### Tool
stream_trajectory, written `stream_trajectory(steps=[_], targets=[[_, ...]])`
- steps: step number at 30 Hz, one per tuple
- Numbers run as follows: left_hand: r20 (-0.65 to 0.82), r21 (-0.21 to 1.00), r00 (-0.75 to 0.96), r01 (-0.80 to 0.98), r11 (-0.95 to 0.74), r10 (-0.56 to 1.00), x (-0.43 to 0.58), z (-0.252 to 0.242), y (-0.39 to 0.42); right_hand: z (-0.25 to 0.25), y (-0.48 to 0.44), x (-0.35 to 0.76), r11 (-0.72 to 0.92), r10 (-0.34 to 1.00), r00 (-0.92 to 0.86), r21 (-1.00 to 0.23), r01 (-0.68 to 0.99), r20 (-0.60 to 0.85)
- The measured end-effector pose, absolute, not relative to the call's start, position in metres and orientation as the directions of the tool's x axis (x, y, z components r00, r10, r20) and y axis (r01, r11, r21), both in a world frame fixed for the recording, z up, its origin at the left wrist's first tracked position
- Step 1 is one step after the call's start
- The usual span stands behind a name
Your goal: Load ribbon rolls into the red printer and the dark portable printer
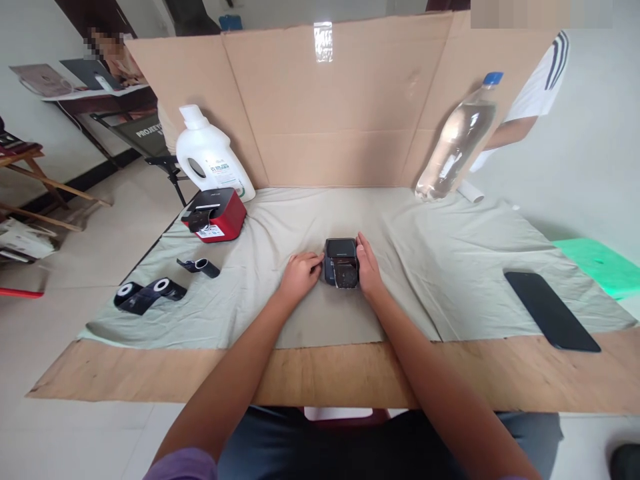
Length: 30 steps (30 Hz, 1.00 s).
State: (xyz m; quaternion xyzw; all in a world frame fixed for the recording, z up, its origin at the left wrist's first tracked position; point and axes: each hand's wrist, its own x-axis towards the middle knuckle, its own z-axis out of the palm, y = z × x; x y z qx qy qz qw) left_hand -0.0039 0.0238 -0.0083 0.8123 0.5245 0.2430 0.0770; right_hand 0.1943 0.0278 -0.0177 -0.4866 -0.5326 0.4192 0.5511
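In the head view, taking the small dark printer (341, 257) as the clock's centre, it sits on the pale grey-green cloth (310, 220), with a black strip (345, 274) hanging over its near face at 6 o'clock. The left hand (301, 273) lies at 9 o'clock, fingers loosely bent and the index fingertip at the printer's side rather than wrapped round it. The right hand (369, 267) stands at 3 o'clock, palm inward, fingers straight and close together along the opposite side; its thumb cannot be made out. The two hands are apart, the printer between them.

Between 9 and 10 o'clock is a red printer (231, 217) with a black top, a dark strip at its front. Just behind it stands a white detergent jug (210, 157). A small dark roll (208, 268) lies at 9 o'clock, with a joined pair of black rolls (145, 297) farther out. The cardboard screen (330, 113) rises at 12 o'clock. A clear plastic bottle (457, 147) with a blue cap leans between 1 and 2 o'clock; a black smartphone (551, 311) lies between 3 and 4.
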Motion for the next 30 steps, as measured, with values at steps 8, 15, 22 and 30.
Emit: stream_trajectory(steps=[8, 15, 22, 30], targets=[[0.288, 0.354, 0.331, 0.835, -0.421, 0.899, -0.003, -0.008, 0.022, -0.013, 0.026, 0.192, 0.168, 0.98, 0.101, -0.984, 0.056, 0.173], [0.217, 0.302, 0.371, 0.854, -0.423, 0.903, -0.002, -0.002, 0.019, -0.012, 0.025, 0.193, 0.174, 0.98, 0.089, -0.983, 0.062, 0.179], [0.18, 0.205, 0.462, 0.846, -0.493, 0.868, -0.007, 0.005, 0.025, -0.014, 0.027, 0.193, 0.107, 0.987, 0.114, -0.994, 0.024, 0.109], [0.257, 0.326, 0.33, 0.855, -0.403, 0.908, 0.001, -0.006, 0.023, -0.017, 0.031, 0.191, 0.114, 0.974, 0.197, -0.993, -0.003, 0.111]])
